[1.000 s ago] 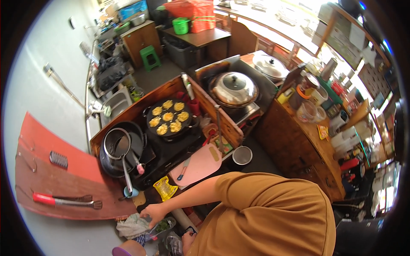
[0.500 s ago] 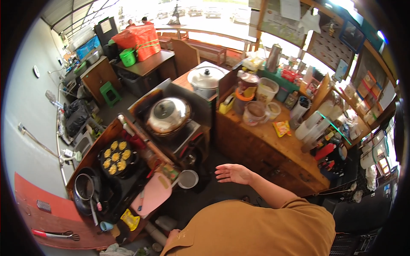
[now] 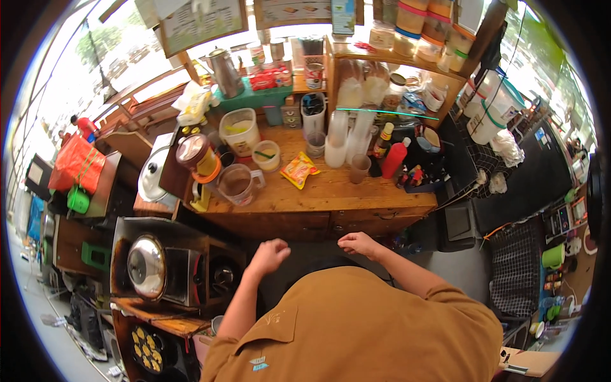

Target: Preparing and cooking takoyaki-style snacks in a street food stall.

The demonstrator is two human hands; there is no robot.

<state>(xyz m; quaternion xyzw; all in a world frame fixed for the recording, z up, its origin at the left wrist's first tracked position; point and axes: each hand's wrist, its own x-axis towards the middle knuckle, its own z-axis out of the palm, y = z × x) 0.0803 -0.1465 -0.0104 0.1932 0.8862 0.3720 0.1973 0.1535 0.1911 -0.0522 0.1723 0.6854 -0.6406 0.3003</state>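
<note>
Both hands hang in front of the wooden counter [image 3: 286, 200], below its top and touching nothing. My left hand [image 3: 272, 254] has its fingers curled in loosely, and no object shows in it. To its right, my right hand [image 3: 360, 244] has its fingers bent together, also with nothing visible in it. Nearest beyond them on the counter are a yellow-and-red packet [image 3: 299, 170], a clear measuring jug [image 3: 239, 184] with brown contents and a small tub [image 3: 266, 156] holding something pale and a green utensil. A brown translucent cup [image 3: 359, 168] stands farther right.
At left, a lidded pan [image 3: 146, 267] sits on a stove; below it, a moulded pan [image 3: 146, 349] holds several yellow pieces. Clear plastic cups [image 3: 337, 143], a red bottle [image 3: 394, 159] and a large pale tub [image 3: 240, 130] stand on the counter. A black gridded rack [image 3: 514, 270] is at right.
My view has swung right, from the stove side to the counter. My left hand has come up into sight. My right hand's spread fingers have drawn together.
</note>
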